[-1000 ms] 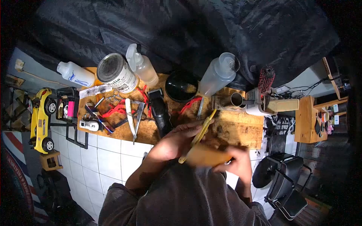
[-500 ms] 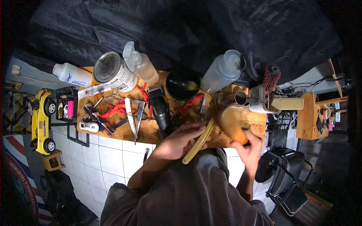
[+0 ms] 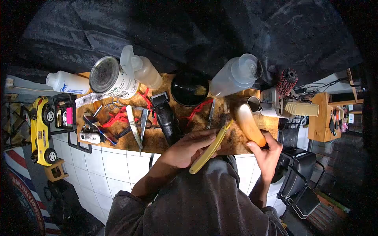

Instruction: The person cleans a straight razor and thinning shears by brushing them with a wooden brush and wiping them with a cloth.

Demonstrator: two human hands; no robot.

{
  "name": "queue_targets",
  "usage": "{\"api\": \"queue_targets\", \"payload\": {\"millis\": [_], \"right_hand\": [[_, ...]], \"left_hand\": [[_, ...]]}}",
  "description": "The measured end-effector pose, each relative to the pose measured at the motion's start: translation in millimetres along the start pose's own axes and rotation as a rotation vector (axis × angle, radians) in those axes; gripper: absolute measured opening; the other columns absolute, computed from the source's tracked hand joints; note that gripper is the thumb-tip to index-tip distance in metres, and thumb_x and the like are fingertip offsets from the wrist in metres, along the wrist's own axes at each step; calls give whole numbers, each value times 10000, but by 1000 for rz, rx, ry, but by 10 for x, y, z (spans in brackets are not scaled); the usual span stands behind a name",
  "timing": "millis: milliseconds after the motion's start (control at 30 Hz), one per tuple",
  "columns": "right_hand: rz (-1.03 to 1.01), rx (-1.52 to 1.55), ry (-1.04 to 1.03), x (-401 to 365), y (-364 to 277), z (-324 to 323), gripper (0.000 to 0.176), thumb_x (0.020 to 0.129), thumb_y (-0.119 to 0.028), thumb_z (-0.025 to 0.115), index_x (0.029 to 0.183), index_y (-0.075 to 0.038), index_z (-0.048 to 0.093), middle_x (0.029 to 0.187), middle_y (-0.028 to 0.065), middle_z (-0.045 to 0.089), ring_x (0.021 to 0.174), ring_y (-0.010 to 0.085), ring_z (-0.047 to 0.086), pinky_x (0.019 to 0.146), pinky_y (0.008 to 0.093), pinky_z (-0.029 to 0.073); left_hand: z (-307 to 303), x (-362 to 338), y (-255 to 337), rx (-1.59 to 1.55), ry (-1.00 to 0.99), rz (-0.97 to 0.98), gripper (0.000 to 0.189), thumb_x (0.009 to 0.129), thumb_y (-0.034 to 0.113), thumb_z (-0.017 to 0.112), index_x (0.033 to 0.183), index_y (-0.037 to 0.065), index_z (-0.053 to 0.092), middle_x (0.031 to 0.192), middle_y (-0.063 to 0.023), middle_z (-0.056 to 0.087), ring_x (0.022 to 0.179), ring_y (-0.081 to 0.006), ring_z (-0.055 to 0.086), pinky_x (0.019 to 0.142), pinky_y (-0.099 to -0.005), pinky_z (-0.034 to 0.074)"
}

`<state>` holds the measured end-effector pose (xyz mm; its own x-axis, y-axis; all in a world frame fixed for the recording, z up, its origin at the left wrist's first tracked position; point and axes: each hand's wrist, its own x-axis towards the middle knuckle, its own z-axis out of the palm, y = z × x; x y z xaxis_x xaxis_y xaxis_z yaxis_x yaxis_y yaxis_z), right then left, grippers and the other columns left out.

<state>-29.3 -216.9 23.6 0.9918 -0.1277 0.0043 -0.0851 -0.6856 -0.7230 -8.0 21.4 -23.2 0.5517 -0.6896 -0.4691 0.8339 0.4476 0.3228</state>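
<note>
My left hand (image 3: 189,146) is closed around a yellow straight razor (image 3: 208,152), which slants with one end low over my lap and the other up toward the table. My right hand (image 3: 268,151) grips what looks like an orange-handled brush (image 3: 252,128), its pale end pointing up and smeared by motion. The brush is just right of the razor's upper end, apart from it. A black hair clipper (image 3: 165,120) lies beyond my left hand. Left of it rests a white-handled straight razor (image 3: 133,122), unfolded.
The wooden table (image 3: 265,125) also bears a black bowl (image 3: 189,91), a large tin (image 3: 114,78), a spray bottle (image 3: 146,72), a clear bottle (image 3: 234,76), a round hairbrush (image 3: 287,80) and a comb (image 3: 302,109). A black chair (image 3: 299,177) stands to the right.
The brush in my right hand has swung slightly right and up, away from the yellow razor. My left hand keeps the razor in nearly the same place. The view has shifted a little.
</note>
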Motion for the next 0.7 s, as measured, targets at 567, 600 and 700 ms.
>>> {"api": "queue_targets", "payload": {"millis": [567, 600, 700], "right_hand": [[90, 95, 21, -3, 20, -70, 330, 670, -194, 825, 845, 18, 643, 714, 57, 656, 653, 94, 569, 617, 262, 464], [84, 108, -10, -10, 28, -102, 345, 658, -199, 835, 851, 15, 646, 726, 58, 661, 668, 95, 582, 629, 261, 472], [49, 244, -255, -154, 40, -133, 385, 605, -215, 871, 850, -9, 657, 769, 65, 672, 713, 109, 615, 670, 269, 494]], "left_hand": [[83, 18, 14, -13, -76, -13, 432, 977, 189, 466, 1379, 59, 378, 1182, -84, 570, 1003, -147, 591, 846, -274, 508], [119, 27, 13, -21, -41, -1, 434, 988, 191, 436, 1397, 71, 354, 1199, -83, 565, 1034, -138, 574, 860, -266, 498], [16, 62, -6, -26, -139, 80, 440, 986, 204, 441, 1398, 73, 355, 1188, -77, 569, 1028, -135, 574, 865, -264, 492]]}}
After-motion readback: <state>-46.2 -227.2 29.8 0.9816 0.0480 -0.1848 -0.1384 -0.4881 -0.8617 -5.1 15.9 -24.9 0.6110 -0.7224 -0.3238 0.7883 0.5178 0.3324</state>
